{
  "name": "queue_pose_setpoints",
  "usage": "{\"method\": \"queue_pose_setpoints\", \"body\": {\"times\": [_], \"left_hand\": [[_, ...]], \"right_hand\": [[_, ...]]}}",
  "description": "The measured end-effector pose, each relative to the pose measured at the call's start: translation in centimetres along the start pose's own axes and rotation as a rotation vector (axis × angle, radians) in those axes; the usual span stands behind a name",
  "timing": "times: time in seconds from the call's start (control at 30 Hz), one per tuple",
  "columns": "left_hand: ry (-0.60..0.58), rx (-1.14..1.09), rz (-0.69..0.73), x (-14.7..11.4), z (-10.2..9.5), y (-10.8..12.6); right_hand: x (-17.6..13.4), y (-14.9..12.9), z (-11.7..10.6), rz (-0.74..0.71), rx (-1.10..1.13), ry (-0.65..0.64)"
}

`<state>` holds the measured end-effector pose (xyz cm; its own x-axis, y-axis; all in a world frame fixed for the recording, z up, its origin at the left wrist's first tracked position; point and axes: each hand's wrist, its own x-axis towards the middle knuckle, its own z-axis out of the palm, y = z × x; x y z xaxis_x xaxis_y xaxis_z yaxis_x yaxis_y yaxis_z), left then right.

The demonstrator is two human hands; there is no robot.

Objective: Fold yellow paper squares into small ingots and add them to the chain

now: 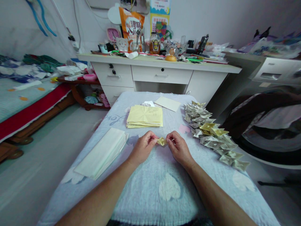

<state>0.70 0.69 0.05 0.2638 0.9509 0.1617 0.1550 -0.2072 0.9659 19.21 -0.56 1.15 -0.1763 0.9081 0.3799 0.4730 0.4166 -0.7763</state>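
Note:
A small folded piece of yellow paper [161,141] is pinched between my two hands above the cloth-covered table. My left hand [145,145] grips its left end, thumb against fingers. At its right end, my right hand [178,146] holds it in the same kind of pinch. Just beyond them lies a stack of yellow paper sheets [145,116]. To the left rests a slanted pile of long white paper [102,153]. On the right, many folded paper pieces [207,125], mostly greyish with a few yellow ones, sit nested in a long row.
A pale card [167,104] and a crumpled white tissue [148,103] lie at the table's far end. Behind stands a white desk [162,74] crowded with jars and packets. A washing machine [277,131] is at the right, a bed [30,100] at the left.

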Motion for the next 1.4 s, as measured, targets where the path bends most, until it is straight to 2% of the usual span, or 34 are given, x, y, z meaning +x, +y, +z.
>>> {"method": "queue_pose_setpoints", "body": {"times": [0.13, 0.3, 0.4, 0.53, 0.67, 0.8, 0.97, 1.13, 1.4], "left_hand": [[0.000, -0.127, -0.064, 0.2, 0.1, 0.4], [0.088, -0.407, -0.187, 0.4, 0.1, 0.8], [0.109, -0.578, -0.256, 0.3, 0.0, 0.9], [0.103, -0.633, -0.278, 0.3, 0.0, 1.1], [0.085, -0.590, -0.261, 0.3, 0.2, 1.4], [0.042, -0.524, -0.223, 0.3, 0.6, 1.4], [0.032, -0.471, -0.163, 0.3, 0.7, 1.2], [-0.005, -0.404, -0.132, 0.2, 0.5, 1.2], [-0.037, 0.075, -0.085, 0.1, 0.2, 0.7]], "right_hand": [[-0.2, 0.5, 0.3, 0.125, 0.158, 0.021], [-0.1, 0.7, 0.8, 0.273, 0.418, 0.012], [0.0, 0.5, 1.0, 0.315, 0.507, -0.015], [0.0, 0.3, 1.0, 0.301, 0.550, -0.040], [-0.1, 0.2, 0.8, 0.188, 0.358, -0.053], [-0.2, 0.3, 1.0, 0.132, 0.190, -0.102], [-0.2, 0.7, 0.9, 0.105, 0.105, -0.085], [-0.2, 0.6, 0.8, 0.101, 0.112, -0.079], [-0.2, -0.1, 0.7, 0.067, 0.108, -0.154]]}}
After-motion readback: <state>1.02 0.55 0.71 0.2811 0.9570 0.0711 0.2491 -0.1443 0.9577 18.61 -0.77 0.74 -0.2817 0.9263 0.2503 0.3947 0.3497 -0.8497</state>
